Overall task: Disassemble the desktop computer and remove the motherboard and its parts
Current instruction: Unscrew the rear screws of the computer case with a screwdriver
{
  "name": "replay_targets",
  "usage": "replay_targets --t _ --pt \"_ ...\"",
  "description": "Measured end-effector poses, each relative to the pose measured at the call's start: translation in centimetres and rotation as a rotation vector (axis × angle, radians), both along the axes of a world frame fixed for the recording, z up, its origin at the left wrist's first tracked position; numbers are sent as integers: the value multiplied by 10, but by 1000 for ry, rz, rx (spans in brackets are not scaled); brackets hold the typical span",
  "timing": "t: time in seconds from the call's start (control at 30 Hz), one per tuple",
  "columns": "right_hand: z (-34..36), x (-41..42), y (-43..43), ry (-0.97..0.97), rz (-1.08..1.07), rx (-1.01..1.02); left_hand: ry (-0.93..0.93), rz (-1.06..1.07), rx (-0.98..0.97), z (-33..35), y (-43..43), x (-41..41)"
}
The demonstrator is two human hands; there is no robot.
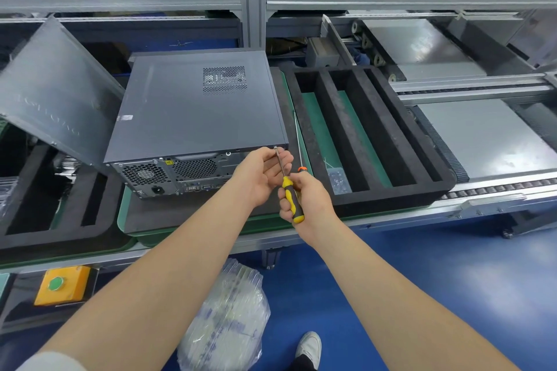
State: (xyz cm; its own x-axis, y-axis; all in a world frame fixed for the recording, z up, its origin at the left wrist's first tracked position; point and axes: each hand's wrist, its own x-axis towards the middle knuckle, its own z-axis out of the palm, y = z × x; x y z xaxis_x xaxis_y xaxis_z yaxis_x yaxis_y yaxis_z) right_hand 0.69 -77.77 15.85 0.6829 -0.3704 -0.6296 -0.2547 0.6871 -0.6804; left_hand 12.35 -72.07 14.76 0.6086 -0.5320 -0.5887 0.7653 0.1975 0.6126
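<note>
A loose grey panel (57, 93) is leaning at my far left, crowding that side. The desktop computer (193, 111) is lying flat on the surface (156, 214), cover on and rear ports facing me, so the back screws are within easy reach. My left hand (262, 172) is curling round the shaft near its tip, steadying it on the screw (275, 147) at the rear's upper right corner, while my right hand (310, 199) is gripping the yellow handle of the screwdriver (291, 196). Rightward, a slotted foam tray (367, 135) is sitting just beside the computer, leaving little room for swinging that way.
</note>
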Motion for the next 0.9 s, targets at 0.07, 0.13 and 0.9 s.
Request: replay_targets --t 0.07,0.13,0.9 --pt "0 1 1 27 1 -57 -2 8 -5 0 0 -2" --pt "-1 1 2 34 1 -130 8 14 -21 2 0 -3" --pt "-14 8 -1 190 149 -1045 -30 -27 52 3 -1 -4"
